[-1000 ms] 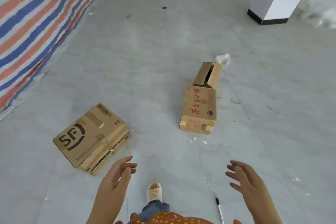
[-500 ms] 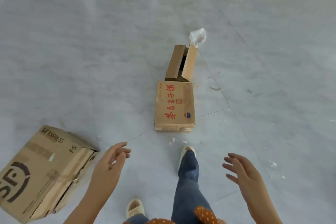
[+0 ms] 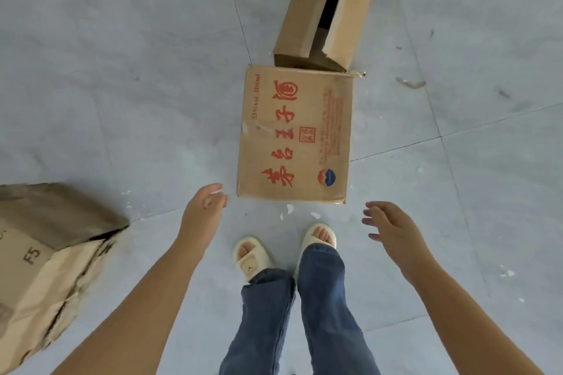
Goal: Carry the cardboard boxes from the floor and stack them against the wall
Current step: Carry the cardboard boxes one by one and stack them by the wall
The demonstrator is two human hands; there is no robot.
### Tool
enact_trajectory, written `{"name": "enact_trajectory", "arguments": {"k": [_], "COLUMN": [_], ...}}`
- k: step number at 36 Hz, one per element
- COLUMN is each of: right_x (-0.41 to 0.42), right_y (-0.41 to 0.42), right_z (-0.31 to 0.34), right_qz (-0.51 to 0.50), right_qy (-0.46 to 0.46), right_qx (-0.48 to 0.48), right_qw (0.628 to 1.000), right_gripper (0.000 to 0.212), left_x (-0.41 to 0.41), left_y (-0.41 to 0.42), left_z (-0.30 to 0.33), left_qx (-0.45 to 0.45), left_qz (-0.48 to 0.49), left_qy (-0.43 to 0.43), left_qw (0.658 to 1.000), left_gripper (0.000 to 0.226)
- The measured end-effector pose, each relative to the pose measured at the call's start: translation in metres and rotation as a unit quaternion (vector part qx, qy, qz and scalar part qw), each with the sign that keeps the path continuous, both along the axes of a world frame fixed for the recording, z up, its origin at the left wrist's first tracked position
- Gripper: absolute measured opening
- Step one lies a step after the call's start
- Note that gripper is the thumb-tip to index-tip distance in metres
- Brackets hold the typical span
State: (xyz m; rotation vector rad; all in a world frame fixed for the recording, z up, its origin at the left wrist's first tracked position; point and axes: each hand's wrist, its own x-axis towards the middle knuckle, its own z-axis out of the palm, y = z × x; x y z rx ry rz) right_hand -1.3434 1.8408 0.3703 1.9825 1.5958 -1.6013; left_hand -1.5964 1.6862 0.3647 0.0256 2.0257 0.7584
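The floor consists of large pale grey tiles with a faint marbled pattern. Thin dark grout lines run between the tiles, some diagonally across the view. Small white flecks and a few dark smudges lie scattered on the surface. Lighting is soft, even daylight, producing a dull sheen and only weak shadows.
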Motion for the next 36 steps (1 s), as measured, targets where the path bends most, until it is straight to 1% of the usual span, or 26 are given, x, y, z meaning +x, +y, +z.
{"name": "enact_trajectory", "arguments": {"k": [2, 5, 7, 8, 9, 11, 12, 13, 14, 16, 19, 24, 25, 28, 33, 36], "right_x": [-0.010, -0.025, -0.030, -0.031, -0.032, -0.034, -0.035, -0.036, -0.036, -0.036, -0.038, -0.048, -0.052, -0.063, -0.079, -0.090], "right_y": [0.005, 0.005, 0.002, 0.000, -0.002, -0.002, -0.002, -0.002, -0.001, 0.000, 0.006, 0.025, 0.028, 0.034, 0.028, 0.022], "right_z": [-0.056, -0.123, -0.163, -0.180, -0.194, -0.213, -0.218, -0.221, -0.222, -0.217, -0.196, -0.130, -0.114, -0.066, 0.021, 0.077], "right_qz": [-0.021, -0.092, -0.119, -0.128, -0.137, -0.157, -0.169, -0.184, -0.200, -0.219, -0.211, -0.192, -0.184, -0.140, -0.067, -0.031], "right_qy": [-0.020, -0.029, -0.021, -0.009, 0.011, 0.054, 0.067, 0.078, 0.088, 0.105, 0.113, 0.129, 0.138, 0.143, 0.148, 0.159], "right_qx": [0.001, -0.002, -0.008, -0.013, -0.014, -0.010, -0.008, -0.008, -0.014, -0.029, -0.037, -0.041, -0.042, -0.041, -0.058, -0.053], "right_qw": [1.000, 0.995, 0.993, 0.992, 0.990, 0.986, 0.983, 0.980, 0.976, 0.970, 0.970, 0.972, 0.972, 0.979, 0.985, 0.985], "right_gripper": [0.032, 0.049, 0.059, 0.060, 0.056, 0.037, 0.028, 0.023, 0.019, 0.015, 0.014, 0.023, 0.026, 0.031, 0.032, 0.032], "left_x": [-0.007, -0.017, -0.023, -0.024, -0.026, -0.026, -0.025, -0.025, -0.024, -0.022, -0.019, -0.025, -0.027, -0.030, -0.023, -0.015], "left_y": [0.006, 0.009, 0.008, 0.008, 0.007, 0.007, 0.007, 0.007, 0.007, 0.006, 0.009, 0.019, 0.021, 0.018, -0.013, -0.035], "left_z": [-0.053, -0.118, -0.154, -0.169, -0.182, -0.198, -0.205, -0.212, -0.217, -0.219, -0.201, -0.133, -0.117, -0.070, 0.017, 0.075], "left_qx": [-0.030, -0.069, -0.074, -0.067, -0.048, -0.006, 0.009, 0.022, 0.032, 0.055, 0.071, 0.106, 0.112, 0.108, 0.080, 0.096], "left_qz": [0.009, 0.002, -0.018, -0.034, -0.051, -0.090, -0.101, -0.103, -0.095, -0.069, -0.031, 0.029, 0.048, 0.109, 0.177, 0.220], "left_qy": [-0.026, -0.043, -0.059, -0.072, -0.086, -0.110, -0.117, -0.124, -0.131, -0.139, -0.133, -0.132, -0.132, -0.132, -0.139, -0.125], "left_qw": [0.999, 0.997, 0.995, 0.995, 0.994, 0.990, 0.988, 0.987, 0.986, 0.986, 0.988, 0.985, 0.984, 0.979, 0.971, 0.963], "left_gripper": [0.039, 0.050, 0.057, 0.059, 0.058, 0.050, 0.053, 0.060, 0.068, 0.071, 0.065, 0.030, 0.026, 0.027, 0.027, 0.028]}}
